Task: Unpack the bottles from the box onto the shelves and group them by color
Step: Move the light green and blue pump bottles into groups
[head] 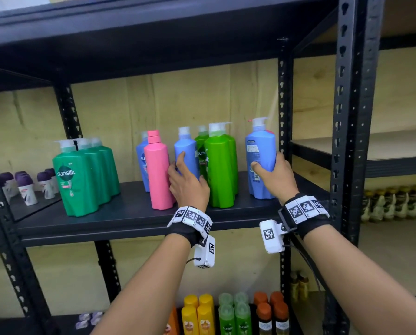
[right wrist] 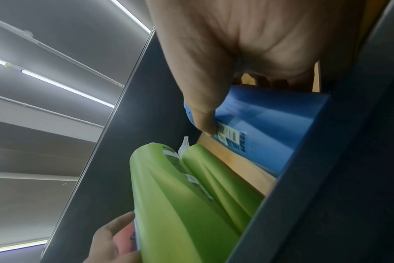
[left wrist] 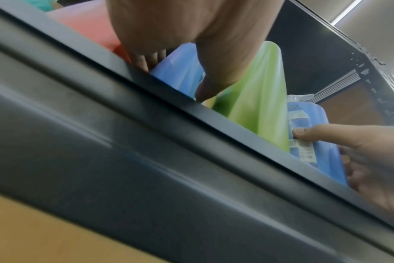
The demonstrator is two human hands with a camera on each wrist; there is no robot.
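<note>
On the black middle shelf (head: 134, 213) my left hand (head: 186, 182) grips a blue pump bottle (head: 186, 151) standing between a pink bottle (head: 157, 170) and light green bottles (head: 220, 165). In the left wrist view its thumb and fingers curl round that blue bottle (left wrist: 178, 74). My right hand (head: 273, 175) holds another blue pump bottle (head: 260, 153) at the shelf's right end, thumb on its barcode label (right wrist: 228, 133). A third blue bottle (head: 141, 160) stands behind the pink one. Several dark green bottles (head: 81, 175) are grouped at the left.
Black uprights (head: 347, 117) frame the shelf at the right. Small purple-capped roll-ons (head: 26, 187) stand on the neighbouring shelf to the left. Below are yellow (head: 197, 313), green and orange-capped bottles. Another rack to the right holds dark-capped bottles (head: 395, 204).
</note>
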